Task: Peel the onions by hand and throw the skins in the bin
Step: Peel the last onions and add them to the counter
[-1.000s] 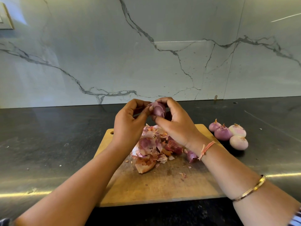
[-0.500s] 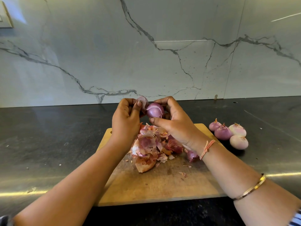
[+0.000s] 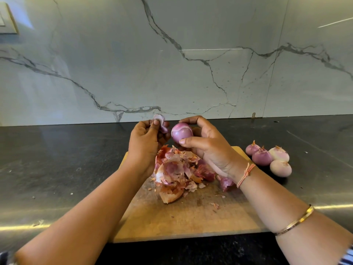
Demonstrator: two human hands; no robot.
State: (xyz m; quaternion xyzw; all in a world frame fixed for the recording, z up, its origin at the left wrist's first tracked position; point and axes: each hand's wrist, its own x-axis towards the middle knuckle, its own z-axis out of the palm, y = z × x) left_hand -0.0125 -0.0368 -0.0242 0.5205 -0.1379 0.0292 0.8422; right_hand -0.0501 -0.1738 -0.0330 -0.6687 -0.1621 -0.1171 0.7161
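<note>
Head view looks down on both hands raised over a wooden cutting board (image 3: pixel 191 220) on the dark table (image 3: pixel 57 169). The right hand (image 3: pixel 210 150) holds a purple onion (image 3: pixel 181 133), thumb under it and fingers curled over its top, so it sits at the fingertips above the far edge of the board. The left hand (image 3: pixel 144 144) is just beside it, a little to the left and not touching it, and pinches a loose strip of skin (image 3: pixel 161 124) between thumb and fingers. Below both hands a pile of skins (image 3: pixel 179 173) lies on the board, with a few scraps scattered toward the near edge. Four peeled onions (image 3: pixel 267 157) sit in a tight cluster on the table just off the board's right side (two purple, two paler).

A second ago both hands met on the onion and hid most of it. Half a second ago the left thumb was lifting the strip right at the onion. Now the strip is free, the left hand has drawn aside, a gap shows between the hands, and the onion's smooth face is open to view. The pile and the four onions lie as before.
</note>
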